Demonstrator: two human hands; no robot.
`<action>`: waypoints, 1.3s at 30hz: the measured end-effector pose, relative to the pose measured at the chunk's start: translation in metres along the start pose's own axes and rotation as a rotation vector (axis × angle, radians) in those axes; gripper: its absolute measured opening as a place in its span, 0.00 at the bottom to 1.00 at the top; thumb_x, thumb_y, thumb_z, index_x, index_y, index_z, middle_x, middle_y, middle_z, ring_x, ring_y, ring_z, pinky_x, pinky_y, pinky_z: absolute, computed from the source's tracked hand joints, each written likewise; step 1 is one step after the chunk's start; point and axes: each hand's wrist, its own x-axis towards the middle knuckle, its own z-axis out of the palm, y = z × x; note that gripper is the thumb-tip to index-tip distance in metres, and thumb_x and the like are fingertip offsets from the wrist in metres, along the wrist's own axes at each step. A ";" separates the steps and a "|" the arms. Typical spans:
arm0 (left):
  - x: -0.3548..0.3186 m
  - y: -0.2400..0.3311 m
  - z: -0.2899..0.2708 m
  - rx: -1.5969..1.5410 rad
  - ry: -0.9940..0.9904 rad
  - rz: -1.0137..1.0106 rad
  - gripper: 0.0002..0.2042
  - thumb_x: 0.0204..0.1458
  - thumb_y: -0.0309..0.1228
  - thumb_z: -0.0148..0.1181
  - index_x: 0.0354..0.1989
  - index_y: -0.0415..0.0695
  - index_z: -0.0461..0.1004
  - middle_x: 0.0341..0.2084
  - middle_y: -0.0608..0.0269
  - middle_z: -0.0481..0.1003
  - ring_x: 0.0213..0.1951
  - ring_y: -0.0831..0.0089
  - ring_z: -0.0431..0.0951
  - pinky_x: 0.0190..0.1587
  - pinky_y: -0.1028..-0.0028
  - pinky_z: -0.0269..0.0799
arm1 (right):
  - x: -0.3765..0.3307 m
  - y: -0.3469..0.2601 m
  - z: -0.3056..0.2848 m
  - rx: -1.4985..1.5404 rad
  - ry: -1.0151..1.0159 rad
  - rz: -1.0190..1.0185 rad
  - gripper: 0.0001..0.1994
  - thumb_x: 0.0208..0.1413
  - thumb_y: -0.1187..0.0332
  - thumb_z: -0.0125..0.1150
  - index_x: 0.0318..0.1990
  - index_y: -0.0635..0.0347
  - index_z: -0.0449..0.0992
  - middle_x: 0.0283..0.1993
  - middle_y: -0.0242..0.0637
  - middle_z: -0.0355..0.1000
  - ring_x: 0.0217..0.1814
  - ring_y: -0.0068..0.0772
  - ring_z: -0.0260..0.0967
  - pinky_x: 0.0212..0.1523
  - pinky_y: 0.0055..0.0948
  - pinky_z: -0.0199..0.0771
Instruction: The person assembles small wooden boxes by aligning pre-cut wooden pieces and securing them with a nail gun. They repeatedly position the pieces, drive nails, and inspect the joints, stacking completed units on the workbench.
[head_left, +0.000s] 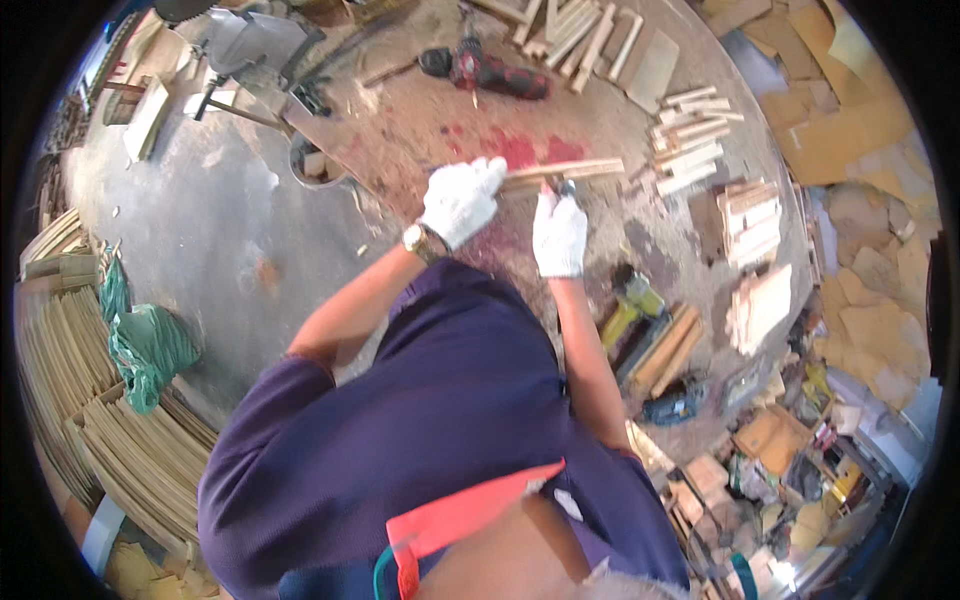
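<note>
My left hand (462,203), in a white knit glove, is closed around the left end of a thin wooden strip (590,168), which seems to be two pieces laid together. The strip runs level to the right, over the brown work surface (400,130). My right hand (560,235), also gloved, is closed just under the strip's middle. A small dark object with a metallic glint (563,187) shows at its fingertips, against or very near the strip. Its kind is too small to tell. Red stains (515,148) mark the surface behind the hands.
A red and black cordless drill (490,75) lies ahead, bit pointing left. Wooden strips (570,40) and short wood stacks (750,220) line the far and right side. A yellow-green tool (640,295) lies right of my arm. A round container (315,165) stands left.
</note>
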 end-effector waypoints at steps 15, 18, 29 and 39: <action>-0.056 0.044 0.024 0.057 -0.053 0.038 0.29 0.43 0.48 0.71 0.52 0.49 0.70 0.38 0.63 0.72 0.38 0.66 0.77 0.33 0.62 0.72 | -0.051 0.052 -0.018 0.213 -0.386 0.322 0.25 0.58 0.61 0.58 0.62 0.62 0.73 0.51 0.64 0.75 0.55 0.54 0.76 0.53 0.42 0.74; -0.063 0.047 0.032 0.093 0.017 0.067 0.24 0.46 0.44 0.67 0.51 0.50 0.72 0.37 0.64 0.71 0.35 0.67 0.73 0.30 0.63 0.68 | -0.054 0.053 -0.027 0.095 -0.477 0.390 0.32 0.58 0.62 0.59 0.69 0.65 0.63 0.56 0.57 0.75 0.55 0.44 0.76 0.55 0.39 0.74; -0.078 0.057 0.033 0.238 -0.080 0.154 0.24 0.51 0.35 0.60 0.59 0.48 0.70 0.46 0.59 0.72 0.40 0.63 0.73 0.33 0.62 0.69 | -0.072 0.045 -0.043 0.072 -0.490 0.588 0.30 0.56 0.61 0.57 0.67 0.62 0.68 0.62 0.57 0.73 0.63 0.50 0.72 0.62 0.36 0.70; -0.085 0.057 0.047 0.144 0.011 0.265 0.19 0.52 0.32 0.59 0.54 0.47 0.73 0.44 0.47 0.73 0.41 0.53 0.73 0.39 0.55 0.72 | -0.067 0.030 -0.058 0.097 -0.592 0.913 0.25 0.59 0.63 0.54 0.64 0.57 0.70 0.24 0.37 0.69 0.16 0.30 0.66 0.16 0.33 0.66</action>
